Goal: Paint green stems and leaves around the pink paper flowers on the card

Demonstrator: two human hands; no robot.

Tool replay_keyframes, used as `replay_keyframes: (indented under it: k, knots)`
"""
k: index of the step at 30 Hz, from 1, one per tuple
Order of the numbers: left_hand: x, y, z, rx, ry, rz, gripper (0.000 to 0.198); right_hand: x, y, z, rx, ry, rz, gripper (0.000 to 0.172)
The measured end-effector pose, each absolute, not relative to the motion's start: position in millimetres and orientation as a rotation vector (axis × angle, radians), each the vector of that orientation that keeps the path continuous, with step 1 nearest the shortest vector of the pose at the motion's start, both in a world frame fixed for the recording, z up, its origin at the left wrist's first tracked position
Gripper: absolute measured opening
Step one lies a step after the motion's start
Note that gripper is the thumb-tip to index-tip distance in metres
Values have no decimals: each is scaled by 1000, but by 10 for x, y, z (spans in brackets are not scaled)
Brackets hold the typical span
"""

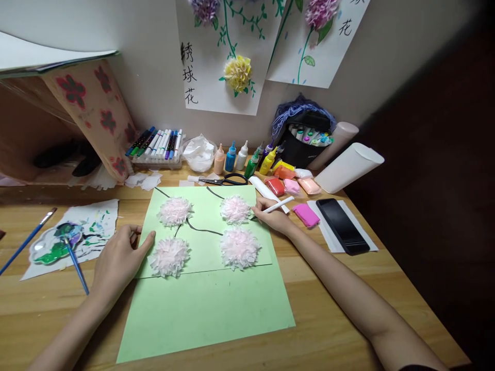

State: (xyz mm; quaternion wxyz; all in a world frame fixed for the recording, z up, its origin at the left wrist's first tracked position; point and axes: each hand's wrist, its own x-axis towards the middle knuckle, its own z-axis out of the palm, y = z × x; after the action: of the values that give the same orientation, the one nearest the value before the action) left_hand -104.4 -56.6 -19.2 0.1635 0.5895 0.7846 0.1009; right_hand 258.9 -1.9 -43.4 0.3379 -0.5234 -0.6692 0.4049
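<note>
The right hand (274,219) grips a white marker (279,204), its tip seemingly hidden by the fingers; the left hand (120,260), thumb spread, rests at the green paper's (204,252) left edge.

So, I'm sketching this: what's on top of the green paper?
Four pale pink flowers and dark lines; left hand and right hand overlap its edges. Green paper beneath flowers and hands is hidden.

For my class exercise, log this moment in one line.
left hand: at green paper, left edge; right hand: holding white pen; on paper: four pale-pink flowers
</note>
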Motion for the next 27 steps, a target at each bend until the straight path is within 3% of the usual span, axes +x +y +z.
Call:
replay_keyframes:
  k: [17,23,27]
  knots:
    - [-1036,-562,-159,1703,2234,293,37,2594,-18,-423,-1353,-1777,1063,30]
    - [-1044,-559,-173,1689,2243,266,35,2646,4,-425,-1346,-1808,1056,39]
    - [-1048,-550,-176,1689,2240,250,36,2656,8,-417,-1342,-1813,1063,33]
